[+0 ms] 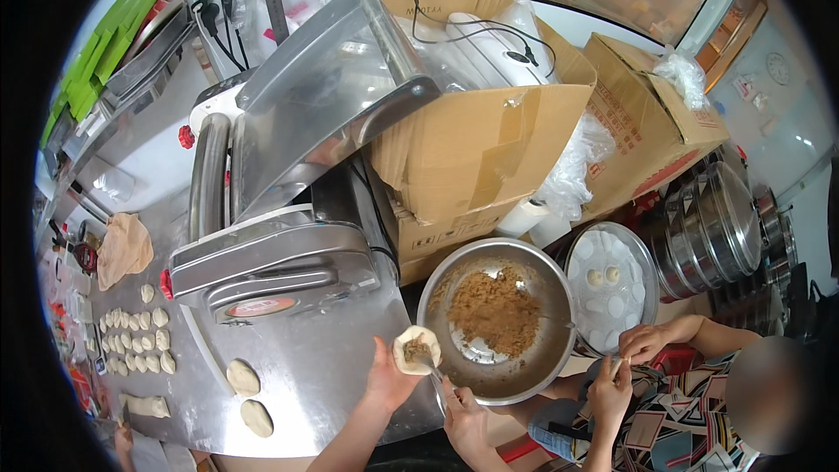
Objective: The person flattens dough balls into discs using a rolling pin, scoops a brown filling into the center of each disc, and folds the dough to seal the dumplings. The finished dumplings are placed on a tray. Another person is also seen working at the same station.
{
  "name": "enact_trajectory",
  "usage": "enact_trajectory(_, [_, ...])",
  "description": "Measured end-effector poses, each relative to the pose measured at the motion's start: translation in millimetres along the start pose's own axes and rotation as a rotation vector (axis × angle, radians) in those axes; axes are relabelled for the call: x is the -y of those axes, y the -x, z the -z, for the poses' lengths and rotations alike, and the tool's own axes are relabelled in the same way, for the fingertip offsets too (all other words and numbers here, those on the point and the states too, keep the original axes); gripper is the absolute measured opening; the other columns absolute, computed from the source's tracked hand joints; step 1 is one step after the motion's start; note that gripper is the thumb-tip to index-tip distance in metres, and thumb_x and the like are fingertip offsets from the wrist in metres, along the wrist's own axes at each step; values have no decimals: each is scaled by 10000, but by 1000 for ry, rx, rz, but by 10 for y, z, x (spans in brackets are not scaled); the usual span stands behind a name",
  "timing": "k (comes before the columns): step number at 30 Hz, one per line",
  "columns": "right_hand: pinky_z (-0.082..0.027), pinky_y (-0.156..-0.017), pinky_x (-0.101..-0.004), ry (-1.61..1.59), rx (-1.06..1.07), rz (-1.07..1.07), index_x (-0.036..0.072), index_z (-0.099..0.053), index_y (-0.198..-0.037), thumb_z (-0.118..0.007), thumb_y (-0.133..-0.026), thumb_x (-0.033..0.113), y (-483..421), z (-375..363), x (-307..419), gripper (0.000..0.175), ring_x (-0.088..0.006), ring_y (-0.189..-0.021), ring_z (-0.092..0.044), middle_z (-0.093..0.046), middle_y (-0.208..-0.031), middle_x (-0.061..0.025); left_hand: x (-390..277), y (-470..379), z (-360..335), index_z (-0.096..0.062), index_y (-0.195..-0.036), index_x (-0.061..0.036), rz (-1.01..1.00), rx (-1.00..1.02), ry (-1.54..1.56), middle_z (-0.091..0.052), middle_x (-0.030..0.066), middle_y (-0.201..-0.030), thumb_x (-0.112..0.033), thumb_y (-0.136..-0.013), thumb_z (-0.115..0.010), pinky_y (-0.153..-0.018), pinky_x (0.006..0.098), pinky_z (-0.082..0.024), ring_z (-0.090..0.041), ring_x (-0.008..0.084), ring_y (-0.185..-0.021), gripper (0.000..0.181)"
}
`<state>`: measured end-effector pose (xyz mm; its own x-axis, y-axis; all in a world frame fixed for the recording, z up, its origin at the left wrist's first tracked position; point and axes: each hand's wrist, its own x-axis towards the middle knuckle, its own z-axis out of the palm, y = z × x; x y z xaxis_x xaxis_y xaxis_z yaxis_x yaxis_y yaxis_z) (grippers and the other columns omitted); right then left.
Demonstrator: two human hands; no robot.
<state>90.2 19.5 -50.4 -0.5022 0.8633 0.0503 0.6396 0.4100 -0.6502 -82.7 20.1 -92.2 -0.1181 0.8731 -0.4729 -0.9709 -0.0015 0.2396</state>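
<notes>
My left hand (391,381) cradles a round dough wrapper (399,357) with brown crumbly filling (414,349) in its centre. In my right hand (467,421) is a metal utensil (428,366), its tip pressed against the filling; whether it is a spoon or a spatula I cannot tell. Just beyond both hands sits a large stainless steel bowl (557,367), partly filled with loose brown filling (495,314). Two flat dough rounds (243,377) lie on the steel table (328,373) to the left of my left hand.
A steel dough sheeter (275,262) stands on the table beside cardboard boxes (472,144). At right, a co-worker's hands (613,373) pinch dough near a lined steamer tray (645,282). Far left, another person's hand (123,436) holds a knife at a dough roll (147,406), below rows of dough pieces (137,341).
</notes>
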Motion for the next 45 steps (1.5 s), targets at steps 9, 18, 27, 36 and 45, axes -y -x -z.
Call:
enact_trajectory(9, [-511, -658, -303, -364, 42, -161, -15, -634, -1218, -575, -877, -54, 5, 141, 101, 349, -217, -702, -638, -647, -842, -154, 0, 74, -95, -408, -1401, -48, -34, -27, -73, -495, 128, -1387, -680, -948, -173, -1112, 494, -336, -452, 305, -1306, 812])
enact_trajectory(18, [-327, -482, -198, -977, 240, -654, 34, -595, -1302, -537, -965, 19, 0, 89, 120, 342, -63, -582, -420, -557, -762, -22, 106, 55, -95, -367, -1428, -102, -202, -31, -263, -455, 71, -1415, -684, -942, -248, -1114, 435, -309, -405, 243, -1337, 767])
enact_trajectory(27, [-373, -511, -262, -709, -4, -274, -40, -593, -1244, -529, -917, -10, -265, 345, -383, 335, -127, -558, -447, -588, -813, -75, 13, 34, -127, -407, -1389, -36, -86, -53, 39, -502, 156, -1377, -697, -943, -187, -1115, 511, -335, -470, 329, -1290, 827])
enact_trajectory(36, [-494, -620, -364, -111, -157, -94, -18, -637, -1189, -531, -809, -95, -236, 210, -362, 403, -336, -680, -608, -622, -815, -183, 56, 11, -107, -410, -1388, -31, -116, -70, 3, -498, 162, -1385, -663, -966, -164, -1115, 536, -335, -463, 346, -1295, 799])
enact_trajectory(45, [-487, -580, -330, -142, -98, -78, -4, -614, -1257, -603, -821, -73, -142, 98, 171, 442, -289, -656, -617, -579, -764, -156, 196, -83, -143, -435, -1367, -30, -182, -74, 42, -498, 155, -1387, -646, -972, -212, -1101, 540, -350, -470, 347, -1288, 765])
